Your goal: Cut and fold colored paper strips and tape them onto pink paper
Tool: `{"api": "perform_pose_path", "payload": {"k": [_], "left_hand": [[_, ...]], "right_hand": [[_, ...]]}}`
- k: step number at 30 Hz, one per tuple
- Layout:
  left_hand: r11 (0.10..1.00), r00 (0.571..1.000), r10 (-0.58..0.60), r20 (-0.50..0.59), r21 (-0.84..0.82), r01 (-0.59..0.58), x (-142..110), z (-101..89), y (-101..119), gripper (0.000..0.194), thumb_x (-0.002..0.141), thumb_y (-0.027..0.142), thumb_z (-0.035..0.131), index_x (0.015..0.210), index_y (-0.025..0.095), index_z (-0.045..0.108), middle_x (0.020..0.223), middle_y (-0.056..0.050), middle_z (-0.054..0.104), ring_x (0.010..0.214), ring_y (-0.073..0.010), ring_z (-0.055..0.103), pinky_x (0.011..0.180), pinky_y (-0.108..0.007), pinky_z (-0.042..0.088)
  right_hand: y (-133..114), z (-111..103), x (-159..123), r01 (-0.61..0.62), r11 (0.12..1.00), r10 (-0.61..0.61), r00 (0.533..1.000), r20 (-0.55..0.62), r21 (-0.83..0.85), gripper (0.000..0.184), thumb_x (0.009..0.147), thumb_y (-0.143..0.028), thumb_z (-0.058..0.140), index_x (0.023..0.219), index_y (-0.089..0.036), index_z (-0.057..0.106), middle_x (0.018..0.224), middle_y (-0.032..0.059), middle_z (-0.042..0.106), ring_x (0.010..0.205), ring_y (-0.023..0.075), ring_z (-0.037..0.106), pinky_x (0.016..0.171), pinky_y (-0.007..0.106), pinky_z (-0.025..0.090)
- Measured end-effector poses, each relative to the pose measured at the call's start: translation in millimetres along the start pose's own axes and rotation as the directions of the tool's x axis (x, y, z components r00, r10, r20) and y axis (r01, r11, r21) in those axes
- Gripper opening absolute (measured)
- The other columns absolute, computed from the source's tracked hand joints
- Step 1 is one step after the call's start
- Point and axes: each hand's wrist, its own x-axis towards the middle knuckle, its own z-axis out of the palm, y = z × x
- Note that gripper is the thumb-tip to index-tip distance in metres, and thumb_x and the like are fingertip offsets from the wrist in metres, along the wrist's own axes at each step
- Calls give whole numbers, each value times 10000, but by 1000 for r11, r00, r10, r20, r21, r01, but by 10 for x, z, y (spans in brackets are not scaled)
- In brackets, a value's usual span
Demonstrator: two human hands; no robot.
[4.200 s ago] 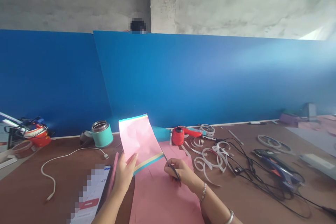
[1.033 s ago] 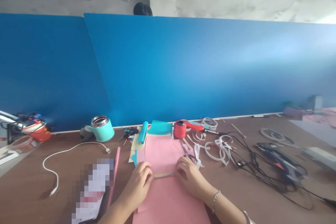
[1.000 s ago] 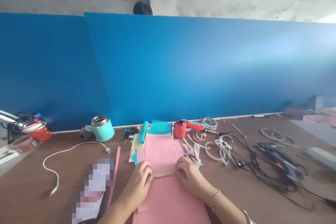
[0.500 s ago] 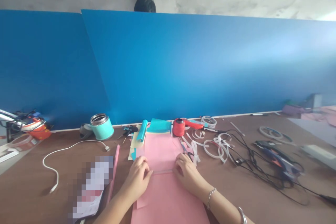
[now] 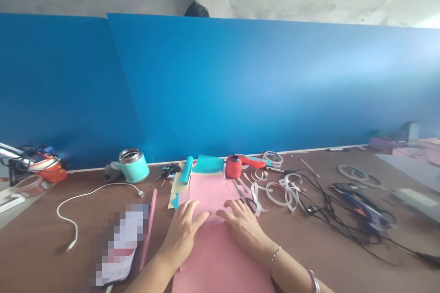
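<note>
A long pink paper sheet (image 5: pixel 222 261) lies straight in front of me, with a paler pink stretch (image 5: pixel 208 190) at its far part. On its left edge rests my left hand (image 5: pixel 182 229), fingers stretched forward and thumb pointing inward. My right hand (image 5: pixel 244 226) lies flat on the right edge, fingers spread, its thumb side facing the left thumb. Neither hand grips anything. Between the thumbs, a slight crease runs across the paper. Scissors (image 5: pixel 250 201) lie just beyond my right fingers. Teal paper (image 5: pixel 209 164) and a teal roll (image 5: pixel 186 170) sit at the far end.
A mint cup (image 5: pixel 134 167), white cable (image 5: pixel 76 219), phone-like blurred item (image 5: pixel 120 247) and pink strip (image 5: pixel 150 229) are leftward. A red tool (image 5: pixel 234 166), white strips (image 5: pixel 280 194), black cables (image 5: pixel 330 210) and a dark-blue tool (image 5: pixel 364 208) lie rightward. A blue partition (image 5: pixel 240 87) stands behind.
Both hands have gone from curled fingers pressing at the crease to stretched, spread fingers, thumbs closer together. The head behind the partition has shifted right and lower.
</note>
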Motion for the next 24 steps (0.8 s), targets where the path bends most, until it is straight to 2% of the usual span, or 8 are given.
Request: {"api": "perform_pose_path", "payload": {"k": [3,6,10,15,19,24], "left_hand": [[992,993,117,15,49,-118,17,-38,25,296,889,181,445,1080,315,628,1232,-56,498,1199,-267,411,945,-441,415],[987,988,150,40,50,-152,27,-60,31,303,899,203,444,1115,325,617,1239,-43,508,1219,-264,392,958,-445,419],[990,988,133,78,36,-136,35,-65,38,316,898,175,433,1129,287,618,1246,-47,526,1225,-254,390,980,-442,411],[988,986,144,81,41,-148,-20,-106,-37,326,870,118,430,957,272,703,1194,-53,567,1184,-269,422,945,-450,427],[993,993,99,68,51,-102,-121,-200,-182,459,749,-36,398,838,274,724,1157,-43,588,1151,-260,447,920,-448,427],[994,992,109,70,1,-109,-172,-250,-273,462,668,-69,396,766,253,712,1004,-32,639,1045,-224,500,871,-394,433]], "right_hand": [[-15,-11,0,159,985,-156,987,47,-63,389,874,-73,406,1090,-330,602,1178,48,514,984,201,449,763,317,340],[-26,-13,22,214,974,-209,975,69,-73,362,909,-123,402,1075,-355,625,1182,37,523,998,204,446,746,320,334],[-22,15,32,187,981,-184,981,59,-60,351,904,-131,425,1056,-351,652,1161,44,538,985,202,445,735,320,329],[66,30,-24,135,991,-134,990,42,-15,326,884,-140,451,1012,-329,682,1125,50,559,961,202,451,755,332,336],[176,-44,-86,82,996,-82,996,17,35,419,782,-32,480,942,-345,710,1080,45,582,956,210,456,794,359,340],[264,-127,-126,65,996,-65,998,3,66,480,689,15,467,883,-339,727,990,37,595,932,206,465,808,363,355]]}}
